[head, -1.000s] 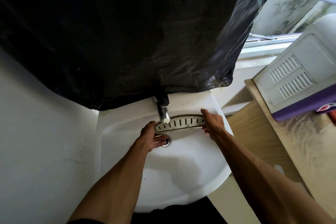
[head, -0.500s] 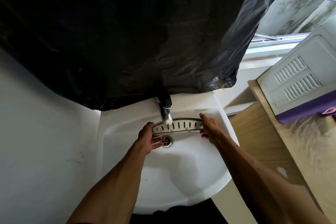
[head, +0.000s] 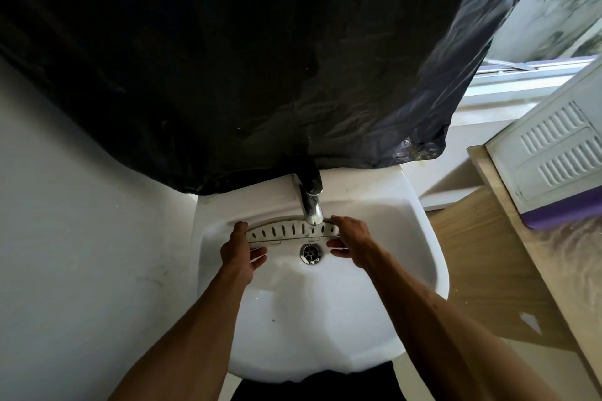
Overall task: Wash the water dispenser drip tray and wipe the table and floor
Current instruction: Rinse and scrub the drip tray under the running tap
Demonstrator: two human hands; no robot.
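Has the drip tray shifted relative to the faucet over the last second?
Yes. The drip tray slid leftward under the faucet; the spout now sits over its right part.

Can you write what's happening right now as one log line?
left hand: holds drip tray | right hand: holds tray | place: under faucet, over sink

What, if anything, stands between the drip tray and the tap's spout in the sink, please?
Nothing visible does. The drip tray, held at its ends by the left hand and right hand, sits directly under the tap spout, inside the sink. The black plastic sheet hangs behind the tap, clear of the tray.
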